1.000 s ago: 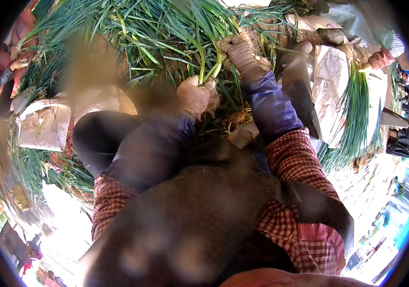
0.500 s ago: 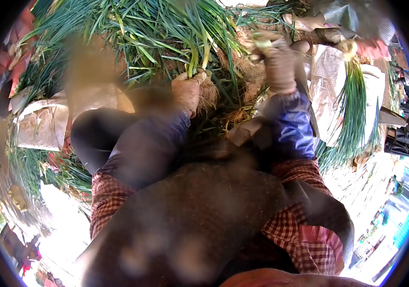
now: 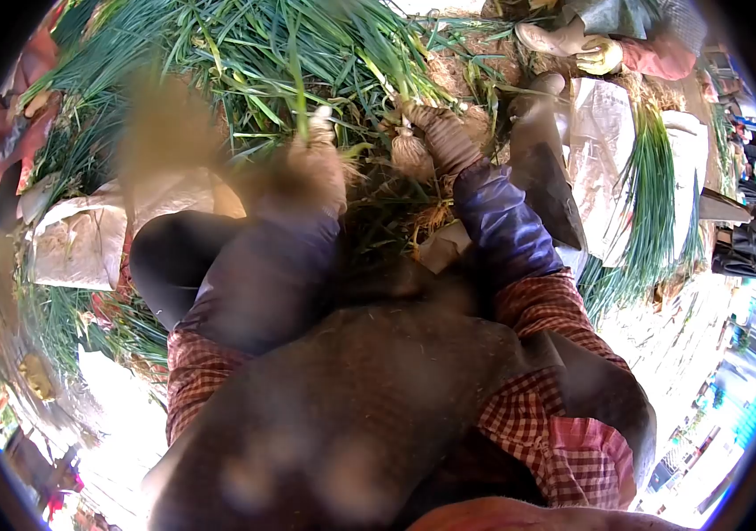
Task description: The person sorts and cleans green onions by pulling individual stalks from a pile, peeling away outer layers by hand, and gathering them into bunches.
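A heap of long green onions [image 3: 307, 40] spreads in front of me, leaves and pale roots mixed. My left hand [image 3: 314, 168], gloved and partly blurred, is closed around a green onion whose stalk rises above the fingers. To its right, my right hand [image 3: 440, 133], in a ribbed, dirt-stained glove, reaches into the heap's near edge. Its fingers are closed on a green onion, with a stalk above and a tuft of pale roots [image 3: 411, 155] hanging beside the hand. The fingertips of both hands are partly hidden.
A bundle of green onions [image 3: 648, 195] lies over a pale sack [image 3: 603, 159] at right. Another sack [image 3: 81, 234] is at left. A co-worker's gloved hand [image 3: 599, 55] is at top right. My dark boot [image 3: 541, 168] stands beside my right arm.
My right hand has swung left and down from the right side to the heap's near edge. My left hand has shifted slightly left, and the rooty stalks it held are now by my right hand.
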Demonstrator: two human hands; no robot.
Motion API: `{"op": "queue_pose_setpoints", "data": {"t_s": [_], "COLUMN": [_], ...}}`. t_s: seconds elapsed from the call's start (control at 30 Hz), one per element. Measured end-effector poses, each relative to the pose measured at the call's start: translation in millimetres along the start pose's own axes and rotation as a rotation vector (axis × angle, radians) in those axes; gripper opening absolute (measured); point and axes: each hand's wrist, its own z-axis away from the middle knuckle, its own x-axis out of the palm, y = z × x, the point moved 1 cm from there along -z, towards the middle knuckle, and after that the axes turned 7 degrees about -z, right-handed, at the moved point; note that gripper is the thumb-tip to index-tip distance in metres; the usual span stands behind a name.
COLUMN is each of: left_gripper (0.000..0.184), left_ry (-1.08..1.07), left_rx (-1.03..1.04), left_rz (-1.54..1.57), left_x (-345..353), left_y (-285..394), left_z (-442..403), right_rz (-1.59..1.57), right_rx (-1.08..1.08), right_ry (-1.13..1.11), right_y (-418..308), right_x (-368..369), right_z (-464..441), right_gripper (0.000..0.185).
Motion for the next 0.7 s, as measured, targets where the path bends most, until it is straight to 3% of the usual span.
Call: {"op": "queue_pose_setpoints", "data": {"t_s": [0.07, 0.1, 0.13, 0.23, 0.3, 0.4, 0.43, 0.57, 0.67, 0.7], "left_gripper": [0.039, 0.037, 0.034, 0.030, 0.034, 0.040, 0.044, 0.043, 0.038, 0.039], "left_ry": [-0.169, -0.244, -0.320, -0.469, -0.430, -0.422, -0.421, -0.482, -0.466, -0.475], "left_rx": [-0.168, -0.184, -0.202, -0.078, -0.070, -0.045, -0.076, -0.147, -0.114, -0.081], "left_rz": [-0.173, -0.136, -0.101, 0.029, 0.060, 0.082, 0.091, 0.117, 0.177, 0.146], "left_x": [9, 13, 17, 23, 19, 19, 18, 13, 20, 21], "left_y": [2, -9, -19, -29, -31, -25, -22, -28, -16, -14], "left_z": [17, 23, 29, 30, 22, 23, 24, 21, 29, 31], "right_rz": [0.251, -0.132, -0.115, 0.070, 0.704, 0.842, 1.035, 0.936, 0.763, 0.626], "right_rx": [-0.286, -0.221, -0.299, -0.233, -0.598, -0.677, -0.700, -0.835, -0.727, -0.605], "right_ry": [-0.088, -0.060, -0.002, 0.101, 0.079, 0.089, 0.102, 0.000, 0.092, 0.118], "right_y": [-10, 3, 11, 16, -5, -13, -5, -10, 1, -8], "right_x": [13, 23, 28, 33, 40, 46, 43, 43, 39, 47], "right_z": [11, 9, 7, 11, 22, 26, 21, 28, 29, 39], "right_gripper": [0.027, 0.025, 0.023, 0.021, 0.027, 0.024, 0.021, 0.021, 0.017, 0.016]}}
